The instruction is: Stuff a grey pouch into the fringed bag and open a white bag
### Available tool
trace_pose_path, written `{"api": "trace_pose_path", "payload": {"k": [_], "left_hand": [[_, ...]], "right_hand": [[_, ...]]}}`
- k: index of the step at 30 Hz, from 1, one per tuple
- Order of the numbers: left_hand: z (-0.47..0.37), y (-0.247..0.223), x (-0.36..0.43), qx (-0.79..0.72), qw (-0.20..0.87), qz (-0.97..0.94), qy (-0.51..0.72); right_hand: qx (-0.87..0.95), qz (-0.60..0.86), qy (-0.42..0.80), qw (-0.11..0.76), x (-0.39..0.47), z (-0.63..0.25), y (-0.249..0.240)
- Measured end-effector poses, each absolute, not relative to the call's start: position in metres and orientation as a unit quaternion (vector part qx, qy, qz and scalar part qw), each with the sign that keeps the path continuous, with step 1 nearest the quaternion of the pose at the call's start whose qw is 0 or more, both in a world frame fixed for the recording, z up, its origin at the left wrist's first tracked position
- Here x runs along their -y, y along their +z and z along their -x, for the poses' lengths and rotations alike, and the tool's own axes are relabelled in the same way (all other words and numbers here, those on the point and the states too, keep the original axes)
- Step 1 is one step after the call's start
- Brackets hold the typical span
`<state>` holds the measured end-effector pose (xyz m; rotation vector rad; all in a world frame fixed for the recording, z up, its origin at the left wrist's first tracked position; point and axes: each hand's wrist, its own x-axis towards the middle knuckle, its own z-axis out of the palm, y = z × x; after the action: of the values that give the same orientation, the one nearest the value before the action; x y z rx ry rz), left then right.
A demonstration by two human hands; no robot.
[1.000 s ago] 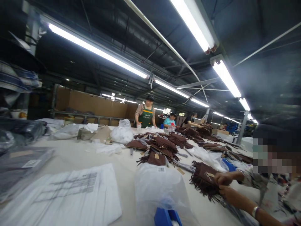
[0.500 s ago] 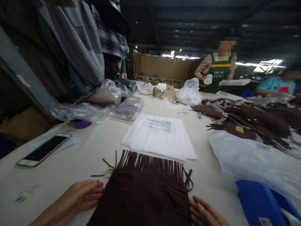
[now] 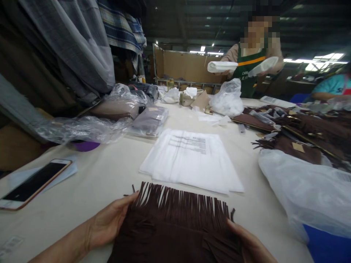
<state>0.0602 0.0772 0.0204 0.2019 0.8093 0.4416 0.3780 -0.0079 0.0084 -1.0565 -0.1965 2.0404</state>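
Observation:
A dark brown fringed piece (image 3: 175, 233) lies at the bottom centre, its fringe pointing away from me. My left hand (image 3: 111, 221) grips its left edge, thumb near the corner of the fringe. On the right edge my right hand (image 3: 248, 241) holds it too, the fingers partly hidden behind the brown material. Just beyond the fringe is a stack of white printed bags (image 3: 189, 160), which neither hand touches.
A phone (image 3: 35, 184) lies on the left of the table (image 3: 109, 171). Wrapped packages (image 3: 149, 122) sit behind it. On the right are brown fringed bags (image 3: 304, 146), a large translucent bag (image 3: 307, 190) and a blue object (image 3: 329, 243). Across stands a person (image 3: 251, 54) holding white items.
Both my hands have moved up along the sides of the brown piece and closed on its edges. The person across has raised the white items. The view has shifted slightly.

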Motion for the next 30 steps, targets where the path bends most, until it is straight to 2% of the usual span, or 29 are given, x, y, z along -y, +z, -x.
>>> {"api": "trace_pose_path", "payload": {"k": [4,8,11,15,18,21,24,27,30], "left_hand": [[-0.072,0.017,-0.100,-0.358,0.921,-0.105,0.115],[-0.084,0.002,-0.117,-0.314,0.940,-0.128,0.018],[-0.098,-0.015,-0.124,-0.256,0.951,-0.175,-0.001],[-0.114,-0.027,-0.129,-0.227,0.946,-0.231,0.001],[-0.120,-0.014,-0.135,-0.240,0.936,-0.257,-0.021],[-0.122,0.018,-0.136,-0.249,0.908,-0.328,-0.077],[-0.121,0.047,-0.121,-0.215,0.825,-0.515,-0.089],[-0.115,0.057,-0.087,-0.182,0.630,-0.755,-0.023],[-0.109,0.056,-0.050,-0.120,0.428,-0.896,0.003]], "right_hand": [[0.049,0.409,0.811,0.415,-0.004,-0.375,-0.004],[0.058,0.364,0.873,0.320,-0.021,-0.377,-0.008],[0.065,0.290,0.917,0.266,-0.036,-0.374,-0.005],[0.116,0.254,0.921,0.271,-0.054,-0.365,-0.002],[0.186,0.271,0.903,0.277,-0.061,-0.362,0.009],[0.297,0.292,0.883,0.218,-0.059,-0.362,0.032],[0.508,0.342,0.774,0.162,-0.043,-0.363,0.051],[0.744,0.323,0.544,0.215,-0.012,-0.357,0.040],[0.868,0.267,0.319,0.270,0.028,-0.342,0.003]]}}
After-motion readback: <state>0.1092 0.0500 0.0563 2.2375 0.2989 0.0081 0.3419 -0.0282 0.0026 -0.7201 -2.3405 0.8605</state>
